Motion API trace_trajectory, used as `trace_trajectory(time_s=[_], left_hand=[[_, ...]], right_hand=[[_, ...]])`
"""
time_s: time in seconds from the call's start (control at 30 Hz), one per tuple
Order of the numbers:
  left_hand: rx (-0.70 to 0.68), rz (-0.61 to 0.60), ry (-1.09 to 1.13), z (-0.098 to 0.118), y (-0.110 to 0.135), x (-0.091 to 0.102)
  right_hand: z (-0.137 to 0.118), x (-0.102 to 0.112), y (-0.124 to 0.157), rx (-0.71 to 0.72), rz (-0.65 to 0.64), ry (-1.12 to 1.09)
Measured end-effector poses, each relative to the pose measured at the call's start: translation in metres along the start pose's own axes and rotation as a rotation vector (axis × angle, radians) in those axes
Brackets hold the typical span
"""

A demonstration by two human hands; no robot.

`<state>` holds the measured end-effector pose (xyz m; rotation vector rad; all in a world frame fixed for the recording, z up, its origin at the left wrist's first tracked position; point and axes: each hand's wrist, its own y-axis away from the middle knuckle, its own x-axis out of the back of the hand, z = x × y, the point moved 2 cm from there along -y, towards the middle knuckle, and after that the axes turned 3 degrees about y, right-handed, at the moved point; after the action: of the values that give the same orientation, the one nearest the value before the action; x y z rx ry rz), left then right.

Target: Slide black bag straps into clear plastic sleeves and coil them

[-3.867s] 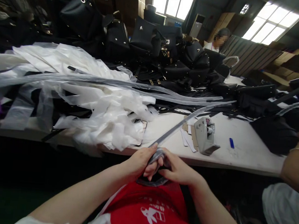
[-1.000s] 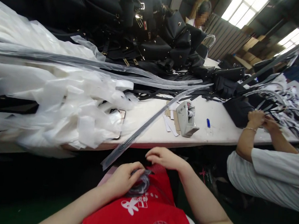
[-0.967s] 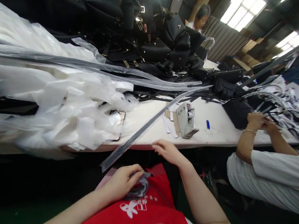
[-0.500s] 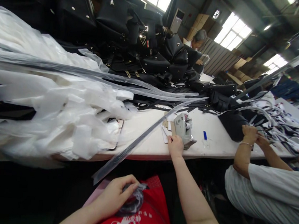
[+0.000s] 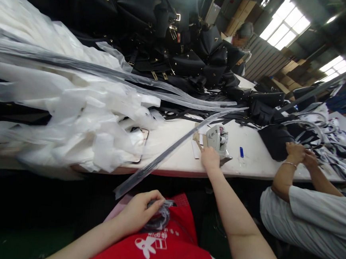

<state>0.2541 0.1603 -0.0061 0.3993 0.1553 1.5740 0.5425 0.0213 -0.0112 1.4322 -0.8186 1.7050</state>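
My left hand rests in my lap on a red apron, fingers closed around a coiled black strap in a clear sleeve. My right hand reaches out over the white table and lies against the near side of a grey tape dispenser; its fingers are curled at the base, and I cannot tell whether they grip it. A long strap in a clear sleeve runs across the table and hangs over its front edge.
Crumpled white plastic bags heap up on the left. Black handbags pile at the back. A small blue object lies right of the dispenser. A person in a grey shirt works at the right; another person sits far back.
My right hand left my lap, reached forward over the table edge and arrived at the tape dispenser. The left hand stayed on the coiled strap. The view shifted slightly.
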Motion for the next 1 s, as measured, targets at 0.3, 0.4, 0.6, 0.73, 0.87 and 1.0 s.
trace_trajectory(time_s=[0.3,0.4,0.6,0.73,0.87,1.0], left_hand=[[-0.026,0.006,-0.017,0.003,-0.001,-0.001],[-0.012,0.020,-0.022,-0.001,-0.001,-0.002],[-0.034,0.002,0.062,-0.014,-0.005,-0.003],[-0.002,-0.097,0.276,-0.024,-0.008,0.000],[0.087,-0.164,0.477,-0.035,-0.013,0.001],[0.165,-0.170,0.597,-0.042,-0.018,-0.003]], right_hand=[[-0.006,-0.004,0.009,-0.072,0.092,-0.033],[-0.008,-0.011,0.012,-0.090,0.097,-0.048],[-0.007,0.002,0.021,0.029,0.048,-0.123],[-0.009,0.037,0.056,0.118,0.058,-0.284],[-0.033,0.072,0.114,0.493,-0.127,-0.694],[-0.059,0.080,0.155,0.692,-0.272,-0.738]])
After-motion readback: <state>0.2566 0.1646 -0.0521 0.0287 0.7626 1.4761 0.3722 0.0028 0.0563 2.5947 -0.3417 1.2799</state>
